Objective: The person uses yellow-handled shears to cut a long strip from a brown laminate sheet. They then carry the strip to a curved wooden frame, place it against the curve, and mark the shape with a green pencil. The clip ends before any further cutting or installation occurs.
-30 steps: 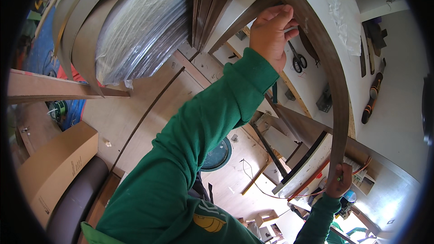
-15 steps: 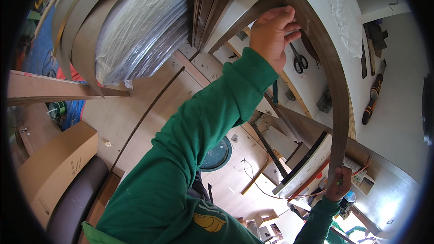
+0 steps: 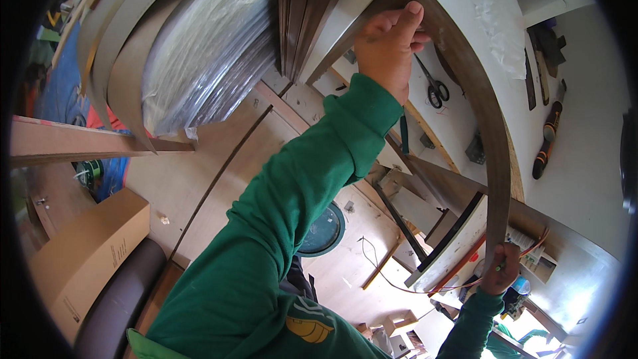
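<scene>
A long, flat dark brown wood-grain strip (image 3: 497, 139), bowed in this view, runs from the top down to the lower right. At its lower end my right hand (image 3: 500, 269) is closed around it. A small slim green thing, perhaps a pen, shows between those fingers. Near the strip's upper end is my left hand (image 3: 389, 43), thumb stretched up and apart from the loosely bent fingers, some of which are hidden. Those fingers are beside the corner where the strip meets a dark brown crosspiece (image 3: 392, 0). Nothing shows in the left hand.
Black-handled scissors (image 3: 435, 90) and an orange-black hand tool (image 3: 547, 136) lie on white surfaces at right. Plastic-wrapped panels (image 3: 212, 46) stand upper left. A cardboard box (image 3: 100, 252) stands lower left, and a dark green round tub (image 3: 323, 231) is on the floor. An orange cord (image 3: 425, 290) hangs near the right hand.
My left hand has shifted slightly left and up, its fingers drawing back from the strip's inner edge. The right hand keeps its hold. The whole view has moved a little.
</scene>
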A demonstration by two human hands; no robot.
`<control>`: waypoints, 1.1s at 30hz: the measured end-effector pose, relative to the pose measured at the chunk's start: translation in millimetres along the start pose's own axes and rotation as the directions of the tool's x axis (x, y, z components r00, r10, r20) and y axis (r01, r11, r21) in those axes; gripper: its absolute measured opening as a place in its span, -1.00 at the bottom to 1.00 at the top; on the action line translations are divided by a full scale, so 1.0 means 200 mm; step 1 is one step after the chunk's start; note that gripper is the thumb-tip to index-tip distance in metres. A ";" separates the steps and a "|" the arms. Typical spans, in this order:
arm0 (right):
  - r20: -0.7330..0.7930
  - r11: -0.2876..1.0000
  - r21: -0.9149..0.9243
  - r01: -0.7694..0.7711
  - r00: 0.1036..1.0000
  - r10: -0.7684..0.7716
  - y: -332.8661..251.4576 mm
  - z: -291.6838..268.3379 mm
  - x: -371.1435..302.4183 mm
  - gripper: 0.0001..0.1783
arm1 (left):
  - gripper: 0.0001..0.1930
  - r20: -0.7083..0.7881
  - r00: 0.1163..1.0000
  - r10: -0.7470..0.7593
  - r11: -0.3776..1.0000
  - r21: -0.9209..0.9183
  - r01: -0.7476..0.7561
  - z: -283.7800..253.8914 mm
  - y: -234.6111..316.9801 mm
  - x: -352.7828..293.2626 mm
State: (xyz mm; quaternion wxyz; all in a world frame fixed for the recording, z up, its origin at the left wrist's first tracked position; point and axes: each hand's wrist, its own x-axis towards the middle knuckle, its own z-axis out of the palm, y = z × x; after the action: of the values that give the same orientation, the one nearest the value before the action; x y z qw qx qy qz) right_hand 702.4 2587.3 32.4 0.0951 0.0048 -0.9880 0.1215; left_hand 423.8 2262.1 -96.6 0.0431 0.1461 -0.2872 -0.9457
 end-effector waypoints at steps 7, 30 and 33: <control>0.002 1.000 0.017 -0.011 1.000 0.011 -0.01 -0.01 0.01 -0.95 | -0.45 -0.009 1.000 -0.025 0.997 -0.071 0.024 0.02 0.00 -0.01; 0.002 0.999 0.025 -0.020 1.000 0.020 -0.02 0.02 0.00 -0.85 | -0.66 0.000 1.000 -0.026 0.992 -0.120 0.026 0.02 -0.05 -0.02; 0.006 0.999 0.047 -0.014 1.000 0.014 -0.02 0.02 0.00 -0.85 | -0.68 -0.020 1.000 -0.017 0.992 -0.125 0.015 0.02 -0.04 -0.02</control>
State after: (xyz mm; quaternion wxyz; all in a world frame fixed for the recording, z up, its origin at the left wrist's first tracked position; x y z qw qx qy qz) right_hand 700.9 2581.8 28.9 0.0911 0.0006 -0.9852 0.1453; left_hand 426.2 2272.1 -96.6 0.0475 0.1554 -0.2258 -0.9605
